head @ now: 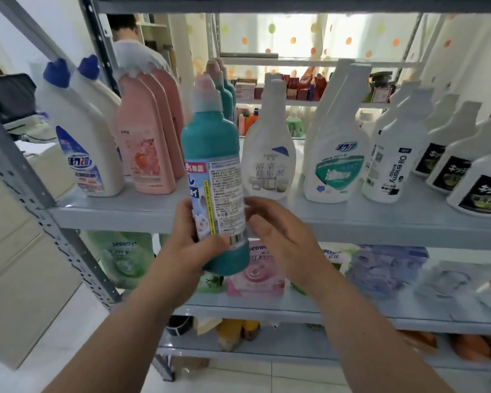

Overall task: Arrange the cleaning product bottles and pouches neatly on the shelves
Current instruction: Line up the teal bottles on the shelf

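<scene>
Top visible shelf (119, 215), far left: two white bottles with blue caps (80, 137), upright, one behind the other. Next: row of pink bottles (150, 143), upright, front to back. Lower shelf under them: green pouch (125, 259), standing.

Left grip (193, 242): fingers and thumb wrapped round the lower part of the teal bottle (214, 171). The bottle is in the air in front of the shelf edge, near upright with a slight tilt, label side-on to the camera, pale cap on top. It lines up with the gap between the pink row and the white bathroom cleaner bottle (268, 148). More teal bottles (228, 92) stand deep in that gap.

Right grip (278, 231): wide, fingers relaxed, holding nothing, just beside the teal bottle's right side. Cannot tell if the fingertips touch it.

Behind the hands, on the lower shelf: pink pouch (255, 276), then purple pouch (386, 268).

Right of the bathroom cleaner bottle: white bottle with green label (338, 163), "Oil enemy" bottle (391, 157), then black-labelled white bottles (476, 191) in a row.
</scene>
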Action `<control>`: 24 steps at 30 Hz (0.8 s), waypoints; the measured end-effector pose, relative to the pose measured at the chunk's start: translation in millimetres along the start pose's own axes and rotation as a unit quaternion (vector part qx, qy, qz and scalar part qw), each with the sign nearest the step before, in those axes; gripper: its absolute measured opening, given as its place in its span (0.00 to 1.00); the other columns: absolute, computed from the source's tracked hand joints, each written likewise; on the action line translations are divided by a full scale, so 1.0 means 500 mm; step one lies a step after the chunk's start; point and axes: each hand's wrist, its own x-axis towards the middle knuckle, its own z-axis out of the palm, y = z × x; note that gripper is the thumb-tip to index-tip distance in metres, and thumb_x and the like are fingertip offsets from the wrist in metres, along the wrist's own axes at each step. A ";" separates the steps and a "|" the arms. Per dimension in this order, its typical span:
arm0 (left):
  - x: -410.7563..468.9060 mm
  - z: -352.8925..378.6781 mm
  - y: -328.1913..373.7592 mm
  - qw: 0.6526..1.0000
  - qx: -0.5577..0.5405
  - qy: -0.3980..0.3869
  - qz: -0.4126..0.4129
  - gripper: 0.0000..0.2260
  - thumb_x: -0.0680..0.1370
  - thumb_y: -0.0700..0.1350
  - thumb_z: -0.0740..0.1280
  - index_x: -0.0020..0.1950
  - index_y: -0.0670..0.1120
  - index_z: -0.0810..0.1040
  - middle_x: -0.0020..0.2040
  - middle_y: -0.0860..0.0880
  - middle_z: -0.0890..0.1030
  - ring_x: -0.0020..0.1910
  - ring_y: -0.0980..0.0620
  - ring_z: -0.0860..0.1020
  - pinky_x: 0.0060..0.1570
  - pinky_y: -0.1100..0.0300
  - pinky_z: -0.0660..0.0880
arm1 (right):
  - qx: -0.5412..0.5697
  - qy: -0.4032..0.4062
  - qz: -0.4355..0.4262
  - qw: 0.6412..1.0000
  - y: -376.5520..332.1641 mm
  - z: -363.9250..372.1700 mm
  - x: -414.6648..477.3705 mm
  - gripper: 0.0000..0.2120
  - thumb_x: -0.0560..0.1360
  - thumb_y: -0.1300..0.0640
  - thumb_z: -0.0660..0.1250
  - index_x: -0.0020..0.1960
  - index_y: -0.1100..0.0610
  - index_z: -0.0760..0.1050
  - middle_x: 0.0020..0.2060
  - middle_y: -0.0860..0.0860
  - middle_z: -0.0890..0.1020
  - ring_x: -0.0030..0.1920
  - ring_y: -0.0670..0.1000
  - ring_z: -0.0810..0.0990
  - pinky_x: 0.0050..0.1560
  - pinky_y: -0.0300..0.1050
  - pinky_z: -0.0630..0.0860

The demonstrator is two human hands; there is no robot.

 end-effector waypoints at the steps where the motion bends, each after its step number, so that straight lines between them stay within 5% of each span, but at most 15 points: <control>1: -0.018 0.002 -0.017 0.998 -0.056 -0.004 -0.020 0.34 0.60 0.47 0.72 0.66 0.52 0.70 0.58 0.47 0.84 0.57 0.45 0.83 0.48 0.53 0.82 | 0.074 -0.004 0.014 0.997 -0.004 0.020 -0.013 0.16 0.83 0.46 0.62 0.68 0.48 0.74 0.62 0.47 0.82 0.63 0.47 0.80 0.63 0.51 0.79; 4: -0.073 0.002 -0.048 0.967 -0.211 -0.029 -0.137 0.35 0.61 0.50 0.72 0.67 0.43 0.73 0.51 0.38 0.83 0.44 0.39 0.84 0.26 0.56 0.78 | 0.227 0.002 0.093 0.969 -0.005 0.091 -0.041 0.15 0.81 0.42 0.63 0.65 0.45 0.76 0.61 0.50 0.84 0.63 0.51 0.82 0.61 0.52 0.81; 8: -0.140 -0.020 -0.062 0.935 -0.251 -0.035 -0.247 0.23 0.69 0.56 0.57 0.51 0.43 0.82 0.40 0.39 0.82 0.33 0.41 0.82 0.17 0.65 0.64 | 0.153 0.065 0.146 0.975 0.003 0.158 -0.071 0.11 0.77 0.41 0.69 0.55 0.46 0.77 0.47 0.44 0.85 0.47 0.40 0.84 0.47 0.39 0.79; 11: -0.180 -0.065 -0.071 0.936 -0.248 -0.024 -0.249 0.21 0.70 0.55 0.58 0.53 0.44 0.80 0.41 0.41 0.82 0.34 0.42 0.82 0.20 0.64 0.62 | 0.143 0.073 0.179 0.971 0.001 0.211 -0.095 0.10 0.80 0.48 0.67 0.59 0.51 0.76 0.45 0.43 0.84 0.40 0.35 0.83 0.39 0.31 0.76; 15: -0.235 -0.120 -0.084 0.981 0.087 0.001 -0.174 0.11 0.80 0.51 0.68 0.61 0.54 0.74 0.52 0.50 0.82 0.42 0.51 0.85 0.28 0.54 0.79 | 0.139 0.109 0.212 0.961 -0.011 0.297 -0.118 0.25 0.67 0.39 0.74 0.60 0.49 0.77 0.50 0.47 0.87 0.50 0.47 0.87 0.54 0.50 0.82; 17: -0.267 -0.152 -0.093 0.979 0.172 -0.028 -0.104 0.12 0.81 0.50 0.66 0.64 0.55 0.72 0.56 0.54 0.79 0.46 0.54 0.83 0.35 0.56 0.82 | 0.185 0.157 0.221 0.944 -0.008 0.325 -0.137 0.24 0.67 0.44 0.78 0.59 0.51 0.77 0.49 0.52 0.87 0.48 0.54 0.87 0.53 0.55 0.83; 19: -0.283 -0.183 -0.100 0.985 0.152 -0.018 -0.084 0.06 0.82 0.52 0.62 0.59 0.55 0.74 0.52 0.53 0.81 0.42 0.55 0.82 0.34 0.58 0.80 | 0.260 0.183 0.229 0.920 -0.008 0.343 -0.160 0.16 0.74 0.53 0.75 0.59 0.54 0.76 0.47 0.55 0.86 0.45 0.56 0.87 0.47 0.54 0.83; 21: -0.276 -0.206 -0.111 0.983 0.056 0.031 -0.169 0.08 0.82 0.53 0.60 0.53 0.51 0.75 0.47 0.49 0.82 0.41 0.52 0.81 0.35 0.56 0.80 | 0.322 0.188 0.224 0.900 -0.012 0.366 -0.183 0.19 0.75 0.55 0.73 0.63 0.59 0.74 0.48 0.60 0.85 0.45 0.58 0.85 0.44 0.52 0.83; 24: -0.285 -0.208 -0.121 0.933 -0.145 -0.027 -0.327 0.22 0.80 0.61 0.58 0.62 0.46 0.78 0.58 0.42 0.84 0.55 0.42 0.83 0.58 0.42 0.79 | 0.320 0.186 0.201 0.907 -0.015 0.417 -0.209 0.28 0.69 0.53 0.71 0.66 0.60 0.72 0.49 0.61 0.83 0.45 0.57 0.84 0.45 0.52 0.82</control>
